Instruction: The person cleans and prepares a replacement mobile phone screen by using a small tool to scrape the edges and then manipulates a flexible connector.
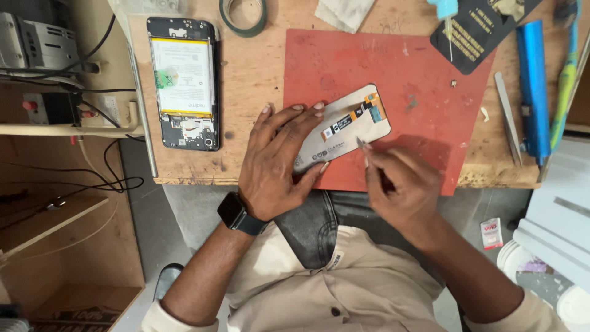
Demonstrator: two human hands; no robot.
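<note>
— Fingers (294, 117) of the left hand (276, 160) lie spread flat, pressing the screen panel (344, 126) onto the red mat (424, 92); nothing is gripped. The right hand (399, 178) pinches a thin blade (360, 143) at the panel's lower edge.

— How far along?

— I'd judge midway: the phone (184, 83) lies opened on the tabletop (252, 67), back off, battery bare, well apart from the panel. Panel not yet fitted.

— Labels?

— White sticker covers the battery (183, 77), with a small green tag at its left. Orange flex strip with a black label crosses the panel's back. Small red-and-white sachet (491, 233) lies on the floor, right. Black card (470, 34) with gold print sits at the mat's top corner.
</note>
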